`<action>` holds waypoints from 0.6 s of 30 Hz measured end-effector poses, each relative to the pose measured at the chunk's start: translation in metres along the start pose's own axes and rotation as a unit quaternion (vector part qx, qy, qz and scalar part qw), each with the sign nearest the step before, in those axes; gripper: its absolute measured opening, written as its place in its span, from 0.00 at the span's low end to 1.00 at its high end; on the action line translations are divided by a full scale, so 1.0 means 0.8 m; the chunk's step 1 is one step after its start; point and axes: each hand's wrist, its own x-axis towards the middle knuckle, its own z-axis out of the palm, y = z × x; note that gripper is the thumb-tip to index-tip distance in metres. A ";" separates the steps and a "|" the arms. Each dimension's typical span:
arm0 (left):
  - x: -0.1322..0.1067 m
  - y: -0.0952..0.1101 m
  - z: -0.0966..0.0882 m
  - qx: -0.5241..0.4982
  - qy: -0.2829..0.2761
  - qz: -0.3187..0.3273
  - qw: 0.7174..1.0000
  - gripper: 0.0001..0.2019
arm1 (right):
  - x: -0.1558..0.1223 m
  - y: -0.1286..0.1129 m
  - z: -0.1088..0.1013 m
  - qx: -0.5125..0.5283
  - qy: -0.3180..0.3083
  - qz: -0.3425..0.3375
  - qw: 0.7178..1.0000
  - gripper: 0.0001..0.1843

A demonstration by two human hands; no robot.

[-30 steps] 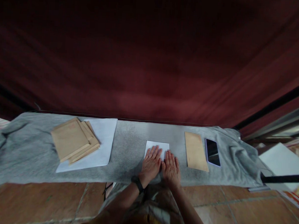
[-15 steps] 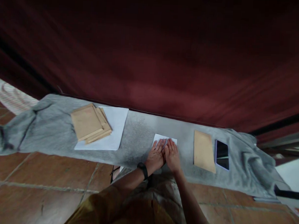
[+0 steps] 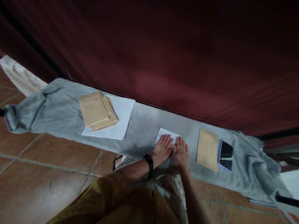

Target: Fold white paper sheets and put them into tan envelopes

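A small folded rectangle of white paper [image 3: 166, 133] lies on the soft grey cloth [image 3: 141, 131], between a fanned stack of stiff tan envelopes [image 3: 97, 110] and a single tan envelope [image 3: 207, 149]. The left hand [image 3: 162, 149] and right hand [image 3: 180, 153] lie side by side, palms down on the paper. Their fingers are straight and nearly together, gripping nothing.

bare grey cloth [image 3: 143, 130] left, brown envelope [image 3: 207, 149] right
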 end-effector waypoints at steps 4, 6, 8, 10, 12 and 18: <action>0.000 -0.001 0.000 -0.016 0.006 -0.005 1.000 0.28 | -0.011 0.012 -0.003 -0.002 -0.006 0.001 1.000 0.31; -0.003 -0.003 0.000 -0.024 0.015 -0.005 1.000 0.28 | -0.014 0.013 -0.005 -0.003 -0.007 0.008 1.000 0.31; -0.006 -0.006 0.001 -0.030 0.027 0.000 0.999 0.29 | -0.015 0.012 -0.007 -0.005 -0.008 0.017 1.000 0.30; -0.009 -0.010 0.003 -0.035 0.042 0.007 0.999 0.29 | -0.015 0.010 -0.009 -0.008 -0.007 0.021 1.000 0.30; -0.010 -0.015 0.005 -0.036 0.052 0.004 0.998 0.30 | -0.014 0.007 -0.010 -0.009 -0.003 0.020 1.000 0.30; -0.012 -0.037 0.009 -0.023 0.070 -0.046 0.996 0.31 | -0.013 0.005 -0.011 0.001 0.018 0.029 0.999 0.28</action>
